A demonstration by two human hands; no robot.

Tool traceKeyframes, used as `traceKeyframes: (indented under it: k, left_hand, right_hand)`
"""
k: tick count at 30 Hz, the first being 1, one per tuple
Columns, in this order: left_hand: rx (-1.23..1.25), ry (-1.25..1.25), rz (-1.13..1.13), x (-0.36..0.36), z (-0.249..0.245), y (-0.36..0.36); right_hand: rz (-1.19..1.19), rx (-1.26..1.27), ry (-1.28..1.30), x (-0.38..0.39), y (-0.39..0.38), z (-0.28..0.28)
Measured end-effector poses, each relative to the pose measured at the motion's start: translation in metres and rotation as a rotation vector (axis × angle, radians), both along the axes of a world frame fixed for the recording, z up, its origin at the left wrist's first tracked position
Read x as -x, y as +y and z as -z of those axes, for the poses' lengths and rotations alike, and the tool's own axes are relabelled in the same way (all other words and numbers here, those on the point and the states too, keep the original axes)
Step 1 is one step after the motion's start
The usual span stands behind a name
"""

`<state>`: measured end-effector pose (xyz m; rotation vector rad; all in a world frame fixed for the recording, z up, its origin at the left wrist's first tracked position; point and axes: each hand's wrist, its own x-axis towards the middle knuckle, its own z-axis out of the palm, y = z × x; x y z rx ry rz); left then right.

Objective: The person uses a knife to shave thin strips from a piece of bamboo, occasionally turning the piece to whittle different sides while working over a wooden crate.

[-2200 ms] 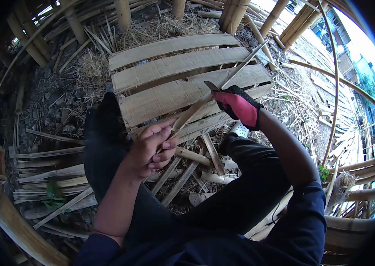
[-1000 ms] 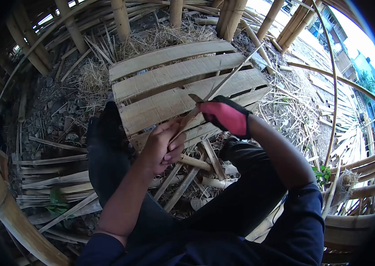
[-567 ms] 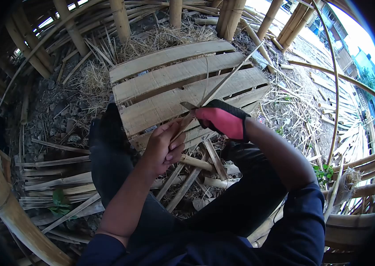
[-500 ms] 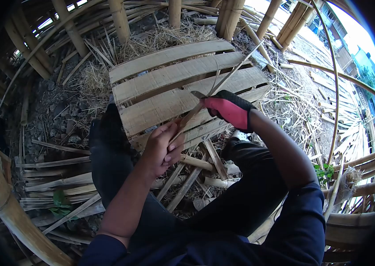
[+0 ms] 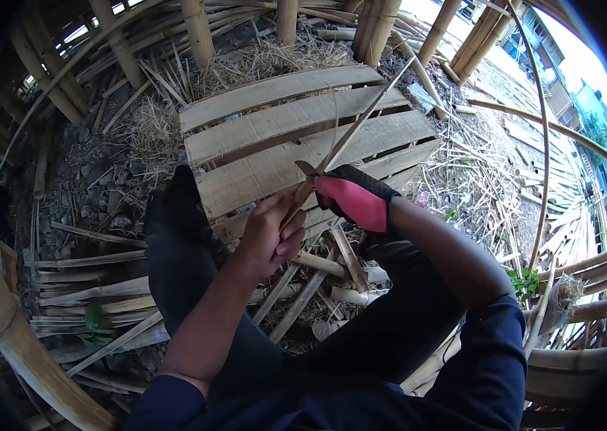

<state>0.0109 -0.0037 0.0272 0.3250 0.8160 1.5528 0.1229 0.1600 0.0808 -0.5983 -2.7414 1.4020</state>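
Note:
My bare left hand (image 5: 271,233) is closed around the lower end of a bamboo strip (image 5: 364,118), which slants up and right over a slatted wooden surface (image 5: 246,183). My right hand (image 5: 353,197), in a pink and black glove, is closed just above the left one, against the strip. A short knife blade (image 5: 306,168) pokes out leftward from the glove and crosses the strip; the handle is hidden in the fingers. From near the blade, a thin curled sliver (image 5: 336,118) rises beside the strip.
Bamboo posts (image 5: 197,32) stand behind the slatted surface. Straw and shavings (image 5: 152,126) lie around it. Split bamboo lengths (image 5: 95,294) are stacked at the left, with more scattered pieces (image 5: 562,208) at the right. A thick bamboo pole (image 5: 12,337) curves along the left edge.
My right hand and the blade have shifted down and left along the strip, closer to my left hand. The strip's far end has swung slightly, and the sliver stands more apart from it.

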Motion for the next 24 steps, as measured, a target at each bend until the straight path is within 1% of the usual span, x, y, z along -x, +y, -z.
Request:
traceKeyframes:
  k: [2, 4, 5, 8, 9, 12, 15, 18, 21, 24]
  left_hand:
    - [0.008, -0.003, -0.015, -0.001, -0.001, -0.003]
    - [0.003, 0.002, -0.005, -0.001, 0.001, -0.006]
    - [-0.016, 0.003, 0.001, 0.0, 0.004, -0.005]
    - [-0.055, -0.004, 0.02, 0.002, 0.002, -0.006]
    - [-0.064, -0.007, 0.032, 0.002, 0.001, -0.006]
    - [-0.034, 0.057, 0.025, 0.001, 0.003, -0.006]
    - [-0.021, 0.098, 0.008, -0.003, 0.001, -0.007]
    - [-0.002, 0.136, 0.002, -0.004, -0.001, -0.006]
    - [-0.04, 0.106, 0.028, -0.001, -0.001, -0.008]
    - [-0.068, 0.068, 0.061, 0.003, 0.003, -0.01]
  right_hand:
    - [-0.036, 0.101, -0.179, 0.004, 0.012, 0.002]
    - [0.018, 0.47, -0.314, 0.002, 0.023, -0.003]
    - [0.05, 0.554, -0.29, 0.001, 0.021, -0.002]
    - [0.035, 0.655, -0.28, 0.001, 0.032, 0.001]
    - [-0.004, 0.6, -0.215, -0.002, 0.028, -0.002]
    - [0.113, 0.425, -0.338, 0.002, 0.01, -0.023]
    - [0.139, 0.302, -0.252, 0.007, 0.004, -0.014]
    - [0.106, 0.3, -0.279, 0.007, 0.004, -0.017]
    - [0.155, 0.694, -0.354, 0.008, 0.013, -0.006]
    - [0.148, 0.827, -0.333, 0.008, 0.012, 0.001]
